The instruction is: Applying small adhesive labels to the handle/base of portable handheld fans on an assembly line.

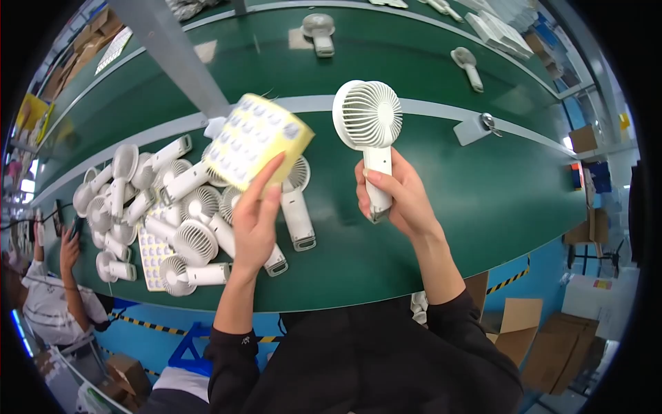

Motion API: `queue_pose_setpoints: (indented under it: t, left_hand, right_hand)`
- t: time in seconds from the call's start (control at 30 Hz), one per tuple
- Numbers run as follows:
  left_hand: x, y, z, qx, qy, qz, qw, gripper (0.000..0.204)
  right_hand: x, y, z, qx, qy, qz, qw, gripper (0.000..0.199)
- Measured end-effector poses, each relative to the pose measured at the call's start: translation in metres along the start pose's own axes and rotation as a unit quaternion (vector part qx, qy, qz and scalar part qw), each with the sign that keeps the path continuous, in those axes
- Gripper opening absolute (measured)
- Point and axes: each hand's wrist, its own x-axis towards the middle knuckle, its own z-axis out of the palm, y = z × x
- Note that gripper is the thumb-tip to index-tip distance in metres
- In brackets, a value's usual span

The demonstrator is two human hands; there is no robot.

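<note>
My right hand (400, 190) is closed round the handle of a white handheld fan (376, 114), held upright above the green table with its round grille at the top. In my left hand (255, 224), the fingers pinch the lower edge of a yellow-backed sticker sheet (252, 141) that carries rows of small round grey labels. The sheet is tilted and curls a little at its edge. Beneath my left hand lies a heap of white handheld fans (196, 241). One more fan (297, 214) lies just right of that hand.
A second sticker sheet (153, 265) lies partly under the heap. Beyond the metal rail, two fans (323, 45) (469, 69) lie on a green surface. A white block with a metal part (476, 129) rests at the right. A co-worker's hand (69, 248) is at far left. A grey post (172, 55) rises behind.
</note>
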Motion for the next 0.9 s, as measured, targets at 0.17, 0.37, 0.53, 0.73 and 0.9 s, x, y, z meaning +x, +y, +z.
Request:
queue_pose_setpoints:
  t: [0.17, 0.37, 0.53, 0.73, 0.9]
  left_hand:
    - [-0.001, -0.003, 0.021, -0.163, -0.107, -0.054, 0.979, 0.057]
    - [-0.002, 0.01, 0.028, -0.21, -0.173, -0.197, 0.942, 0.042]
    - [-0.008, 0.015, 0.027, -0.181, -0.175, -0.125, 0.96, 0.04]
    - [-0.016, 0.013, 0.025, -0.311, -0.137, -0.191, 0.921, 0.031]
    - [-0.028, 0.011, 0.046, -0.441, -0.011, -0.237, 0.865, 0.045]
  right_hand:
    - [-0.015, 0.011, 0.025, 0.048, -0.113, 0.092, 0.988, 0.047]
    - [-0.021, 0.026, 0.034, 0.065, -0.187, 0.163, 0.967, 0.047]
    - [-0.025, 0.029, 0.036, 0.135, -0.195, 0.212, 0.948, 0.047]
    - [-0.039, 0.024, 0.053, -0.068, -0.14, 0.124, 0.98, 0.044]
    - [-0.049, 0.042, 0.063, -0.401, -0.012, -0.119, 0.908, 0.047]
